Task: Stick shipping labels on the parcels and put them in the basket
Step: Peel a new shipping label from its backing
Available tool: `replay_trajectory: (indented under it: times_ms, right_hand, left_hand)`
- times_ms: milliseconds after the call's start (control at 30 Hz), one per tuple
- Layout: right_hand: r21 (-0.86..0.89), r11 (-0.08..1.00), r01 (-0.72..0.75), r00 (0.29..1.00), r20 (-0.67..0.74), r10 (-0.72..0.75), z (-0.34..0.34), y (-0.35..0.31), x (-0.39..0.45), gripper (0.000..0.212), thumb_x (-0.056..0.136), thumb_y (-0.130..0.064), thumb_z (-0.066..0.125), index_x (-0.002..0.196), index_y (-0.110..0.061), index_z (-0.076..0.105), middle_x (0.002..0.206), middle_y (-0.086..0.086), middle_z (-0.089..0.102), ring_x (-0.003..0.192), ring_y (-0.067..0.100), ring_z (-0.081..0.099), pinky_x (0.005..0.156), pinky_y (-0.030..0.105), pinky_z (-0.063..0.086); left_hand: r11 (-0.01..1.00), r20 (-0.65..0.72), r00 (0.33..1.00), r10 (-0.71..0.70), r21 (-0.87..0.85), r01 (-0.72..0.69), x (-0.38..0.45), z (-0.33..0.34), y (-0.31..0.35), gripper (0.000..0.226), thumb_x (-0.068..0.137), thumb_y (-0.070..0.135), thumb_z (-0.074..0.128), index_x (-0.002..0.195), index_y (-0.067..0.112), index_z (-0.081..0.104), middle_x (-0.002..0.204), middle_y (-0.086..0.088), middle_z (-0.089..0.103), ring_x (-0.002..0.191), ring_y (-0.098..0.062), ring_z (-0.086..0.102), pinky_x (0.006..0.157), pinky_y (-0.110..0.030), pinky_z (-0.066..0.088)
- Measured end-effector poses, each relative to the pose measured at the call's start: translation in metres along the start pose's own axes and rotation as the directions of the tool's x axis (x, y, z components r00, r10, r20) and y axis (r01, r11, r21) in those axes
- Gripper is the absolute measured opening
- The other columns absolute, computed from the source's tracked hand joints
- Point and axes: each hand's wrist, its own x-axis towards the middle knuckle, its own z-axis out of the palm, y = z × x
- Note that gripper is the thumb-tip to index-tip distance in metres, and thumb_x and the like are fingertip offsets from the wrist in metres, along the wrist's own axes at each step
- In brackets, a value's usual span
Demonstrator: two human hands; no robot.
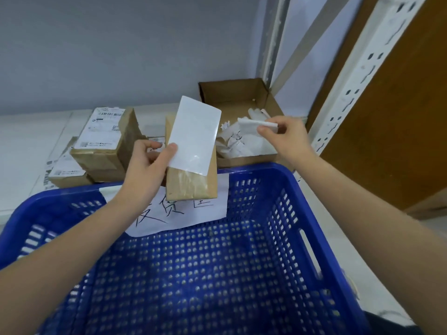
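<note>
Head view: left hand (pixel 142 170) grips parcel (pixel 193 182), perhaps label (pixel 194 135) too

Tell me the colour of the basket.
Blue: the perforated plastic basket shows plainly in the head view, with a handwritten white paper sheet on its far wall.

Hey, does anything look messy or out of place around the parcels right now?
Only the open cardboard box behind the blue basket: crumpled white paper scraps are heaped in it. It looks like a scrap bin, nothing spilled or damaged.

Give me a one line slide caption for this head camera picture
Left hand holds a parcel and label over the blue basket; right hand drops a paper strip.
</note>
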Motion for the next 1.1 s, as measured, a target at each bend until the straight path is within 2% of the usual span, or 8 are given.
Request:
replay_trajectory:
  times_ms: [200,367,500,633,767,867,967,1100]
  right_hand:
    - [-0.018,0.993,-0.114,0.986,-0.122,0.111,0.008,0.036,0.022,0.008,0.091,-0.026,0.06,0.09,-0.017,0.061,0.084,0.003,0.06,0.08,0.016,0.057,0.07,0.027,0.048]
    - [0.021,0.987,-0.16,0.987,-0.023,0.161,0.015,0.053,0.034,0.025,0.091,-0.021,0.062,0.112,-0.008,0.059,0.097,0.001,0.062,0.092,0.017,0.059,0.087,0.037,0.052]
    - [-0.288,0.952,-0.105,0.988,-0.143,0.065,0.026,0.062,0.041,0.04,0.088,-0.029,0.064,0.125,-0.019,0.053,0.105,0.005,0.066,0.096,0.021,0.062,0.082,0.036,0.05]
    - [-0.512,0.858,-0.04,0.995,-0.097,-0.011,0.034,0.072,0.043,0.049,0.088,-0.031,0.065,0.131,-0.017,0.047,0.112,0.009,0.065,0.102,0.027,0.061,0.083,0.039,0.048]
    - [-0.749,0.659,-0.062,0.991,-0.127,-0.051,0.035,0.07,0.044,0.061,0.084,-0.045,0.067,0.13,-0.012,0.043,0.122,0.014,0.053,0.111,0.031,0.052,0.086,0.039,0.039]
    - [-0.758,0.645,0.096,0.961,-0.097,-0.257,0.032,0.064,0.044,0.051,0.086,-0.039,0.065,0.125,-0.009,0.05,0.123,0.015,0.049,0.113,0.031,0.047,0.092,0.039,0.037]
    - [-0.686,0.595,0.418,0.872,0.119,-0.474,0.034,0.069,0.039,0.031,0.094,-0.031,0.051,0.108,-0.006,0.065,0.109,0.011,0.059,0.103,0.029,0.054,0.086,0.04,0.04]
    - [-0.68,0.493,0.542,0.818,0.294,-0.494,0.04,0.087,0.028,0.048,0.095,-0.034,0.033,0.103,-0.006,0.071,0.108,0.009,0.068,0.103,0.027,0.06,0.089,0.037,0.034]
  left_hand:
    - [1.0,0.009,1.0,0.007,-0.003,-0.007,0.014,0.024,0.001,0.026,0.098,0.027,0.052,0.114,0.01,0.042,0.085,0.005,0.055,0.05,0.013,0.055,0.044,-0.009,0.043]
    - [0.999,0.016,1.0,-0.005,-0.034,0.005,0.021,0.037,-0.003,0.025,0.097,0.025,0.052,0.113,0.008,0.043,0.085,0.002,0.056,0.052,0.011,0.057,0.045,-0.009,0.043]
    - [0.999,0.016,1.0,-0.002,-0.033,0.003,0.02,0.039,-0.005,0.024,0.097,0.026,0.052,0.112,0.008,0.044,0.082,0.002,0.058,0.052,0.008,0.057,0.046,-0.01,0.045]
    - [1.0,0.009,1.0,0.0,-0.007,0.0,0.017,0.035,-0.006,0.022,0.097,0.028,0.054,0.109,0.012,0.045,0.08,0.001,0.058,0.051,0.007,0.056,0.047,-0.011,0.046]
    - [1.0,0.03,1.0,0.003,0.02,-0.003,0.015,0.031,-0.006,0.025,0.096,0.028,0.054,0.112,0.011,0.045,0.086,0.004,0.059,0.056,0.009,0.059,0.05,-0.013,0.05]
    - [1.0,0.022,1.0,-0.001,0.027,0.0,0.014,0.031,-0.006,0.026,0.097,0.031,0.053,0.113,0.012,0.044,0.088,0.005,0.058,0.057,0.01,0.058,0.051,-0.015,0.05]
    - [0.999,0.0,1.0,-0.012,0.034,0.012,0.014,0.033,-0.005,0.029,0.097,0.035,0.051,0.115,0.014,0.042,0.087,0.007,0.057,0.056,0.011,0.057,0.057,-0.018,0.051]
    - [1.0,-0.005,1.0,-0.013,0.027,0.013,0.014,0.034,-0.003,0.029,0.098,0.034,0.051,0.115,0.013,0.041,0.086,0.009,0.056,0.055,0.012,0.057,0.049,-0.012,0.047]
